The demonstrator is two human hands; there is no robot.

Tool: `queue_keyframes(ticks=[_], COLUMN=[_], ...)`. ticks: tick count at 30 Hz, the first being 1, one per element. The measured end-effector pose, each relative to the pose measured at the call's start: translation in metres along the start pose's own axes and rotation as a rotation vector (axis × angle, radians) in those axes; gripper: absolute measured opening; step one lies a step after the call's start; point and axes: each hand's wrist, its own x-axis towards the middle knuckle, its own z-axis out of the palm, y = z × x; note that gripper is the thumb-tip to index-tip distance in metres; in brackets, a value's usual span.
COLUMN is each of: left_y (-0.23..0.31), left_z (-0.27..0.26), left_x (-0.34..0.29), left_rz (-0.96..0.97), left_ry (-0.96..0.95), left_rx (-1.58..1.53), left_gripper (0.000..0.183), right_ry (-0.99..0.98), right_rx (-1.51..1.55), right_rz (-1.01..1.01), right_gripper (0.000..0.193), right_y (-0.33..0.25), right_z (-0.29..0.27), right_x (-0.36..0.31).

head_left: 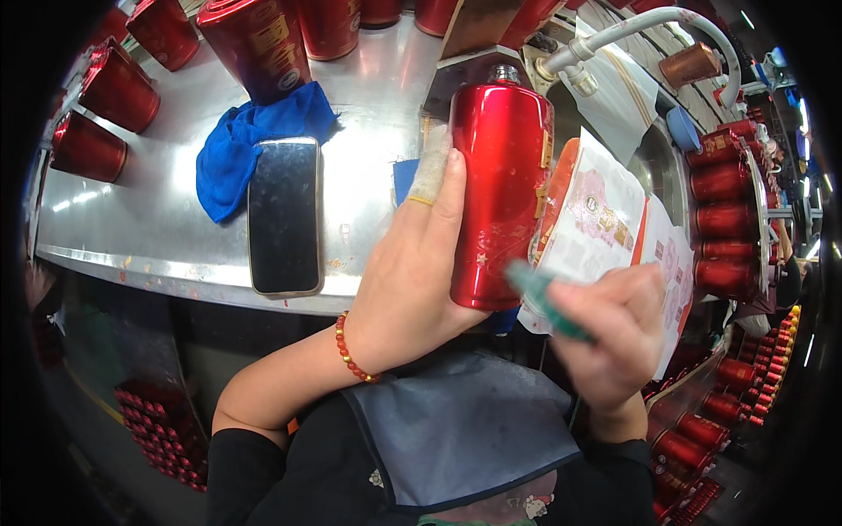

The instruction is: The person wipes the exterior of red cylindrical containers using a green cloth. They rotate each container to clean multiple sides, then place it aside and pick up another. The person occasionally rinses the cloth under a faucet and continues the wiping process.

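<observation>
Glinting over the front edge of the steel counter [377,96], a glossy red bottle [498,193] is pointing its neck away from the person. The left hand [417,263], partly open, is bracing the bottle's left side, one finger wearing a pale wrap. The right hand [614,324] is curling around a blurred green object [561,309] near the bottle's lower right; contact is unclear. Leftward, a smartphone [285,215] is lying against a blue cloth [230,162].

I see the left forearm [294,373] slanting inward, the left grip [408,267] stretching its fingers away from the body, and the blurred right grip [618,329] curling its fingers in.
</observation>
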Motion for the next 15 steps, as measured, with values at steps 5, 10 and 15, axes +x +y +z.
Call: queue_keyframes(ticks=[5,10,15], left_y=[0.000,-0.006,-0.009], left_z=[-0.002,-0.001,-0.001], left_x=[-0.005,-0.007,-0.005], left_rz=[-0.037,-0.022,0.014], left_ry=[-0.008,-0.006,0.048], left_rx=[-0.011,0.042,-0.044], left_gripper=[0.124,0.120,0.119], right_ry=[-0.156,-0.159,-0.071], right_rx=[0.083,-0.049,-0.066], right_rz=[-0.202,-0.271,-0.009], right_gripper=[0.046,0.044,0.050], right_y=[-0.008,-0.005,0.012], right_z=[0.004,0.009,-0.004], right_x=[0.007,0.016,0.043])
